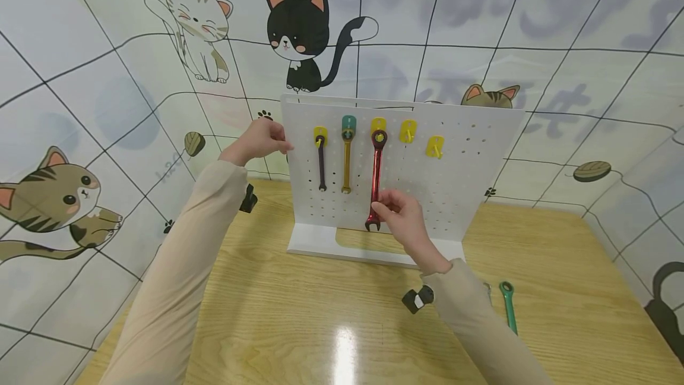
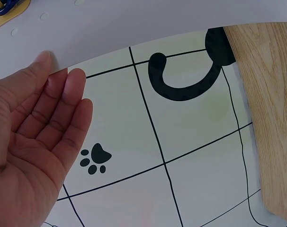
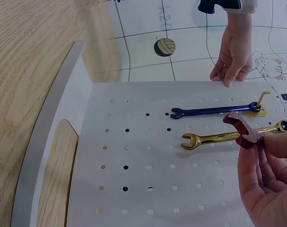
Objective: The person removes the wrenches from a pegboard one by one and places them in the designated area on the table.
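Observation:
A white pegboard (image 1: 443, 189) stands upright on the table. My left hand (image 1: 262, 138) pinches its left edge, thumb (image 2: 39, 64) on the front face and fingers behind. My right hand (image 1: 403, 218) pinches the lower shank of a red combination wrench (image 1: 376, 171), whose ring end is at a yellow hook (image 1: 378, 123). In the right wrist view its open end points out past my fingertips. To its left hang a gold wrench (image 1: 347, 165) on a teal hook (image 1: 348, 123) and a smaller purple wrench (image 1: 322, 165) on a yellow hook (image 1: 320, 133).
Two yellow hooks, one (image 1: 408, 131) higher and one (image 1: 435, 147) lower, carry no wrench right of the red one. A green wrench (image 1: 509, 302) lies on the wooden table (image 1: 299, 314) beside my right sleeve, which partly hides another wrench (image 1: 487, 291). A cat-printed cloth (image 1: 427, 28) hangs behind.

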Demonstrator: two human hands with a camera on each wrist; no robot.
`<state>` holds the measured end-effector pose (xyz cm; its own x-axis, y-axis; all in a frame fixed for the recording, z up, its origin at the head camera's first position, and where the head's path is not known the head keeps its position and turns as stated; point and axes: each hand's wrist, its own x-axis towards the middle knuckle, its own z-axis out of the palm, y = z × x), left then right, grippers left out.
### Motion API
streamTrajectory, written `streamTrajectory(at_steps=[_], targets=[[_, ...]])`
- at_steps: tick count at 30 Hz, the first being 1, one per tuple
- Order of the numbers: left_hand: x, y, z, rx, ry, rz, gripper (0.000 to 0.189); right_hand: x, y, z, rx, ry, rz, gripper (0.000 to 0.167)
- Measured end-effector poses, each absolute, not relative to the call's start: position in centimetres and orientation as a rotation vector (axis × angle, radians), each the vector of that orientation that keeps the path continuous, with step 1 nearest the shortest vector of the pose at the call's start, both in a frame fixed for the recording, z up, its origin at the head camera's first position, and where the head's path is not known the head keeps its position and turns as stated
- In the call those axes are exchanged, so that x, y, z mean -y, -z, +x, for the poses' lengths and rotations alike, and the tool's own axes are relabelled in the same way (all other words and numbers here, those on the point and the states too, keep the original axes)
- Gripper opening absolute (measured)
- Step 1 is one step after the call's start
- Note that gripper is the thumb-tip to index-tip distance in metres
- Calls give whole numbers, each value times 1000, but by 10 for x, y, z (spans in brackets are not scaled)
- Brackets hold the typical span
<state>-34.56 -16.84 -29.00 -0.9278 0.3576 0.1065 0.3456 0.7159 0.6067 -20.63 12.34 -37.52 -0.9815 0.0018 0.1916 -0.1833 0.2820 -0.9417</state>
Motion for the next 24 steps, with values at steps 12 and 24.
streamTrajectory(at_steps=[12, 24], targets=[[169, 292, -347, -2894, -1011, 601, 16, -126, 374, -203, 2375, -1796, 195, 6], [169, 292, -347, -2902, -1009, 603, 16, -131, 353, -186, 2322, -2023, 319, 11]])
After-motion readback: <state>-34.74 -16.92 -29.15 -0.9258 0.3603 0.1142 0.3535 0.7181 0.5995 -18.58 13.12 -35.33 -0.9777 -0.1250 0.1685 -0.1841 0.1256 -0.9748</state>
